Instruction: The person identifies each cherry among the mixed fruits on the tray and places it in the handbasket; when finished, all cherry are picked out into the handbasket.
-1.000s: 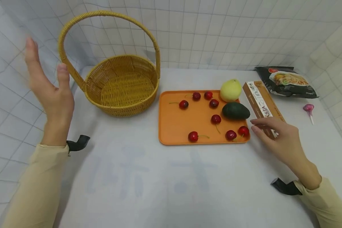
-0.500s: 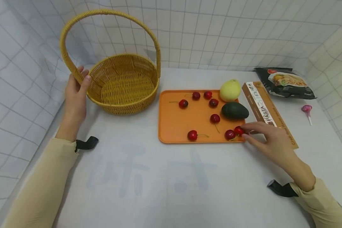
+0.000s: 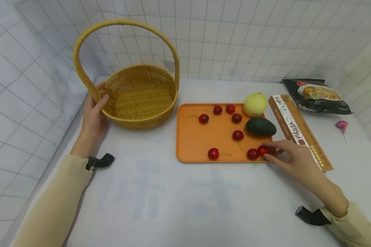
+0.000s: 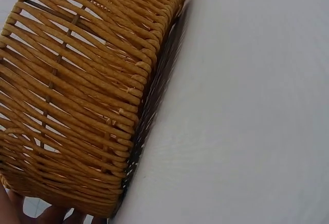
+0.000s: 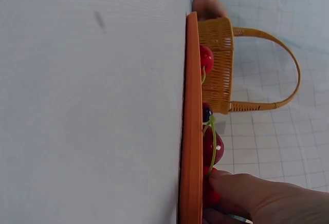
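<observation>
Right fingers (image 3: 270,157) pinching cherry (image 3: 262,150), stem pointing toward viewer

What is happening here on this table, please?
A person is working at a white table. The left hand grips the wicker basket at the base of its handle. The right hand pinches a cherry at the near right corner of the orange tray. More cherries, an avocado and a yellow-green fruit lie on the tray. The basket looks empty.
</observation>
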Demonstrator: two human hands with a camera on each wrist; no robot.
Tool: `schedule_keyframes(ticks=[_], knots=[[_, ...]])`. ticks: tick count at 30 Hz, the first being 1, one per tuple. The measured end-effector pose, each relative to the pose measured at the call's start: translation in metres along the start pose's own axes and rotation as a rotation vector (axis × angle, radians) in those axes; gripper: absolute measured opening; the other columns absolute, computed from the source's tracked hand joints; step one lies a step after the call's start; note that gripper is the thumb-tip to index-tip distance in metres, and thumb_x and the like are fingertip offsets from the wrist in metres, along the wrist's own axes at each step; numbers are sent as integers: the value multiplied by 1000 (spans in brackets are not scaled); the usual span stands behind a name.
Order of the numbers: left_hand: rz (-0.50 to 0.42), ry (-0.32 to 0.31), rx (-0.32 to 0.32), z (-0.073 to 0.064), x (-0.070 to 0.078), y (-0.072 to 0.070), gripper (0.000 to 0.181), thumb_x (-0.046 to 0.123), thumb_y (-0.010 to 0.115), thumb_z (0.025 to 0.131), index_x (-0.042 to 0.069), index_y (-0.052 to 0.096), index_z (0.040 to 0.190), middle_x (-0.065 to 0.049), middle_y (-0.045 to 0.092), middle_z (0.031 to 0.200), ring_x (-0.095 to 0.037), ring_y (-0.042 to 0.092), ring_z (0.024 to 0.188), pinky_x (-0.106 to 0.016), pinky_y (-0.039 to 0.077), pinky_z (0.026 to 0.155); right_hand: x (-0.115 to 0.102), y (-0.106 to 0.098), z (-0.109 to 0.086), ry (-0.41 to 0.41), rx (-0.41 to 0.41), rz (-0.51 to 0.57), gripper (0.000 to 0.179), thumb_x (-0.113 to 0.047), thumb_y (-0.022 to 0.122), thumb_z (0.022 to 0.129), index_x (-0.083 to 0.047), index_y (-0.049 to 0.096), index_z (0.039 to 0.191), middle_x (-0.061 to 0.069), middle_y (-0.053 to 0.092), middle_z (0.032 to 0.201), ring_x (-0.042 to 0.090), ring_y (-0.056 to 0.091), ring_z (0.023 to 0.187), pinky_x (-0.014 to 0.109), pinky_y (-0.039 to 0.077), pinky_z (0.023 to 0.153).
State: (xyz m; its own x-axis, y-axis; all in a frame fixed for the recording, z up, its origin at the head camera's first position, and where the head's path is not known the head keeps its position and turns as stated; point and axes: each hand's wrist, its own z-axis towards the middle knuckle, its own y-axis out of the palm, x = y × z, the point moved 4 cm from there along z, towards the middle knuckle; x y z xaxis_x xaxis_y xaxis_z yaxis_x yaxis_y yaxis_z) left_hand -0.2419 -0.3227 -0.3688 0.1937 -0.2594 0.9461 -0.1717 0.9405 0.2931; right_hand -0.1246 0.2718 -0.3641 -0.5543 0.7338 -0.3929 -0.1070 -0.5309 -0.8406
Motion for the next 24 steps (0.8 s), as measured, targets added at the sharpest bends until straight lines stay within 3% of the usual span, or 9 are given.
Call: schedule_keyframes(ticks=[7,11,16,24], knots=[[13,-7,16,0,-7,1,52,16,54,107,22,48,158,-2,46,155,-16,43,137,-28,31,112,-4,-1,2,22,-27,-54,47,-9,93,76,-16,79,120,4,80,108,14,66,86,20,48,73],[71,-6,12,2,-8,2,52,24,54,108,25,46,159,-1,41,161,-18,38,144,-26,29,115,-7,-5,3,17,-25,-78,45,-11,93,76,-15,78,118,1,79,104,11,60,81,18,44,68],[134,-33,10,3,-11,0,52,31,55,107,29,47,159,0,40,163,-18,35,147,-26,27,117,-9,-16,4,-7,-10,-101,49,-8,95,72,-13,77,118,0,77,101,16,64,83,15,46,74],[162,-42,26,3,-7,-6,51,33,57,107,32,49,157,1,42,162,-17,36,147,-27,27,116,-26,-19,31,-73,14,-44,50,-4,94,73,-16,78,119,-3,78,102,12,63,85,14,41,69]])
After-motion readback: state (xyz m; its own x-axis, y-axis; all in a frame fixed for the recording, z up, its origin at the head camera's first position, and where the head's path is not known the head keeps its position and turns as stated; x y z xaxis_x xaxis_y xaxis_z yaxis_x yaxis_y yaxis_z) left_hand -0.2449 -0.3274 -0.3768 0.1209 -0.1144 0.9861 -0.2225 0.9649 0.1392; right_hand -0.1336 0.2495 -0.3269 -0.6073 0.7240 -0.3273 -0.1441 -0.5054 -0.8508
